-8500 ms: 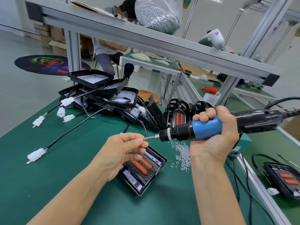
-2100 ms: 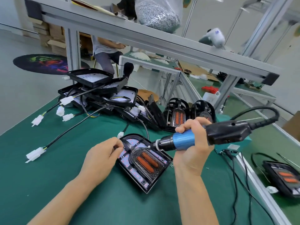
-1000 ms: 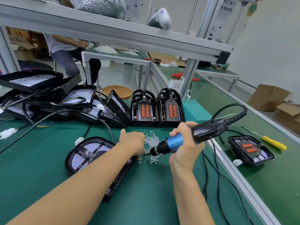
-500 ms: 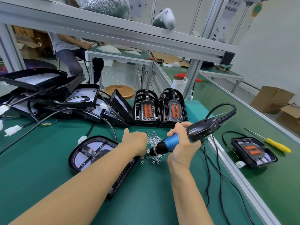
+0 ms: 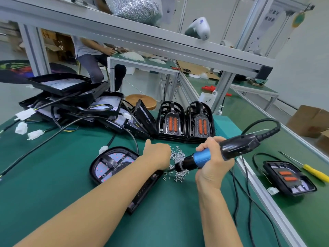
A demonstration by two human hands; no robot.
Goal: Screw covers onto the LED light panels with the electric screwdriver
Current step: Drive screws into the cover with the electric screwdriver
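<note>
- Where the green worktop (image 5: 53, 175) fills the lower view, an aluminium frame (image 5: 142, 38) crosses above it, carrying a bag of screws (image 5: 135, 8).
- Heap of black panels (image 5: 74, 102) with cables and white connectors lies at the far left of the worktop.
- Two stacks of covers (image 5: 185, 122) with orange lenses stand upright, side by side, at the far middle, just beyond the hands.
- Panel (image 5: 114, 164) being worked lies flat at the centre, a cover with dark straps on it; left forearm crosses over its right half.
- Another panel (image 5: 288, 177), covered, orange lenses up, lies on the neighbouring worktop at right, a yellow screwdriver (image 5: 315, 173) just beside it.
- Driver (image 5: 226, 152), black body with blue collar, tilted, bit down and left, tip at the near edge of the screw pile; its cable loops off to the right.
- Right hand (image 5: 213, 163): grip clenched around the driver at the blue collar.
- Left hand (image 5: 156, 154): back of hand towards camera, fingertips down at the left edge of the pile; fingers hidden, so cannot tell whether the grip holds a screw.
- Screws (image 5: 178, 164): loose pile on the worktop between the two hands, just right of the panel.
</note>
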